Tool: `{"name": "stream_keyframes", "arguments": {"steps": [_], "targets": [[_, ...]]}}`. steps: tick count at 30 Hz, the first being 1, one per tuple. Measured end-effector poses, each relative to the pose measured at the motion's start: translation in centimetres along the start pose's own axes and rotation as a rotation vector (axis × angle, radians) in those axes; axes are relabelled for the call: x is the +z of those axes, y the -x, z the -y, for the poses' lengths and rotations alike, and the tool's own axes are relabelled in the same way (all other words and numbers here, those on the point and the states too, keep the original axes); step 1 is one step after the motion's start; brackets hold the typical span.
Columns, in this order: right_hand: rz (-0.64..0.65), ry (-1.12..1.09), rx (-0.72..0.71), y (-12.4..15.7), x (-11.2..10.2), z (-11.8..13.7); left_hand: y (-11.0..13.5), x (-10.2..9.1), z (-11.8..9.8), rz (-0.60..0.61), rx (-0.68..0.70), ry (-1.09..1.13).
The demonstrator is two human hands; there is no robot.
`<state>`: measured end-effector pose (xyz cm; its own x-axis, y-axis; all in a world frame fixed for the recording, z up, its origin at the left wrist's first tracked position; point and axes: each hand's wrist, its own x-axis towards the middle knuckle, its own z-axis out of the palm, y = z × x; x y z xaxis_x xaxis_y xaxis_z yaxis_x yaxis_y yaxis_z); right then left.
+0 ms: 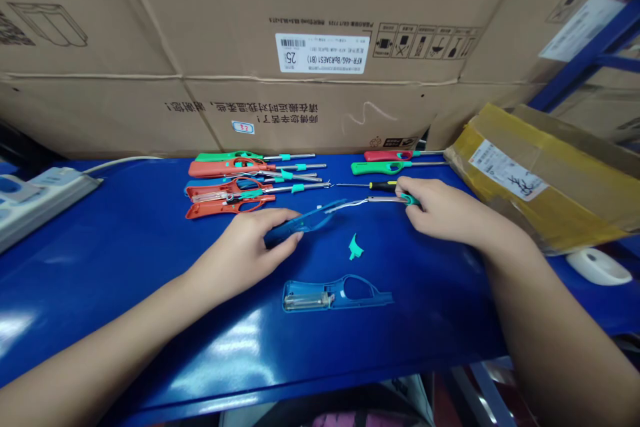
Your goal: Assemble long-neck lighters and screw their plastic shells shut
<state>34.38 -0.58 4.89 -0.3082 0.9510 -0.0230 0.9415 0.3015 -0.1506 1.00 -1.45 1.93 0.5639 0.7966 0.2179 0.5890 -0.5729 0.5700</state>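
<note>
My left hand pinches a blue lighter housing half between thumb and fingers, above the table. My right hand is closed on the green end of a metal lighter tube. White wires run between tube and housing. A screwdriver with a black and yellow handle points left beside my right fingers; whether they touch it I cannot tell. Below lies the other blue housing half, with a clear fuel tank inside. A small green trigger rests between the hands and that half.
Several orange, green and blue lighters lie at the back left, one opened up. A red lighter and a green lighter lie back right. Around them are a large carton, a taped box, a power strip and a white mouse.
</note>
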Motion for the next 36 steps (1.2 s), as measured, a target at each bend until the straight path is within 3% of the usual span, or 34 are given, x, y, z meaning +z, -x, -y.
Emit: {"name": "stream_keyframes", "arguments": {"steps": [6, 11, 21, 24, 31, 36], "targets": [[0.018, 0.011, 0.024, 0.0, 0.1, -0.1, -0.3, -0.2, -0.1, -0.123, -0.075, 0.045], [-0.001, 0.003, 0.021, 0.1, 0.2, 0.6, -0.3, 0.0, -0.3, -0.060, -0.133, 0.158], [-0.364, -0.242, -0.270, 0.1, 0.9, 1.5, -0.4, 0.5, -0.2, -0.002, -0.178, 0.143], [-0.419, -0.282, -0.338, 0.2, 0.9, 1.7, -0.3, 0.8, -0.1, 0.027, -0.197, 0.141], [-0.433, -0.220, -0.309, 0.1, 0.4, 0.8, -0.2, 1.9, 0.6, 0.113, -0.030, 0.074], [-0.404, -0.222, -0.311, 0.2, -0.1, 0.3, -0.4, 2.8, 1.8, 0.006, 0.037, -0.002]]}}
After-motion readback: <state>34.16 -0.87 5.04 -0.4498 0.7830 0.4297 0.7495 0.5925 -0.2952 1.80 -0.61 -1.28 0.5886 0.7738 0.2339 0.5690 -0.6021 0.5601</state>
